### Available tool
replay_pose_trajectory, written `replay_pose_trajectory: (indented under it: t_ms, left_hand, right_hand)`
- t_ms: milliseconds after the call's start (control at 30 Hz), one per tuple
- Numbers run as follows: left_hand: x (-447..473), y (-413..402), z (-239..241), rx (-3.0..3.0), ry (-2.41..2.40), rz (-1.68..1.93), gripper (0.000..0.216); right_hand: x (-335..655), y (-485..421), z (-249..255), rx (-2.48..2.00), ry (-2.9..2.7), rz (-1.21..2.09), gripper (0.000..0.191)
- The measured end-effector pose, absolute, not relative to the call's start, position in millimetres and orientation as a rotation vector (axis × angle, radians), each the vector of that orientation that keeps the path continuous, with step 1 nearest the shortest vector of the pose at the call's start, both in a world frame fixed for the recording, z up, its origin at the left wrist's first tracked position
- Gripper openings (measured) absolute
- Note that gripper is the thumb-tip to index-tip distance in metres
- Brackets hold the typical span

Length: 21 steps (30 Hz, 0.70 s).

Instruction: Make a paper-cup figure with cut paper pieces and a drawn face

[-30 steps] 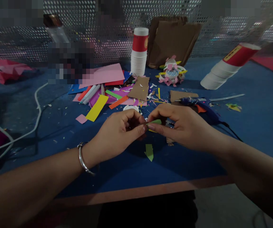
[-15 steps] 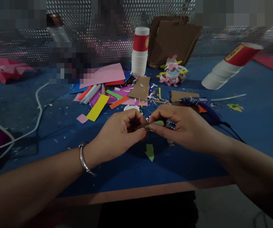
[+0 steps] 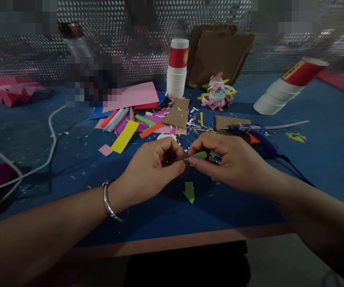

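Both hands meet above the front middle of the blue table. My right hand pinches a small piece of green paper between thumb and fingers. My left hand is closed at the other end of the same small piece, thumb against fingertips; a thin brownish strip runs between the two hands, and I cannot make out what it is. Below them another green paper piece, pointed at one end, lies flat on the table. A white round thing sits partly hidden behind my left fingers.
A blue glue gun with its cord lies at right. Paper cup stacks stand upright and leaning. Behind my hands are a decorated paper craft, cardboard, a yellow strip and scattered scraps. A white cable crosses the left side.
The hands keep the same pinch over the table. The camera view has shifted very slightly; nothing else has visibly moved.
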State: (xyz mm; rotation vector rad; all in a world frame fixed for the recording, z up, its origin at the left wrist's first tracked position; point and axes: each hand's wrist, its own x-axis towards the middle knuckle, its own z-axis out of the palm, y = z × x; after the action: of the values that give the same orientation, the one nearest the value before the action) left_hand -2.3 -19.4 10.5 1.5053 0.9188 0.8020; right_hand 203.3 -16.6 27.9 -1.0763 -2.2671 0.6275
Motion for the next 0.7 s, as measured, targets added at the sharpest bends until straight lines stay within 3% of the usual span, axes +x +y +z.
replay_pose_trajectory:
  t_ms: [700]
  left_hand:
    - [-4.2,-13.7,12.3,1.236,0.951,0.843,0.028]
  right_hand:
    - [208.8,-16.3,21.3,-1.097,-2.108,0.733,0.019]
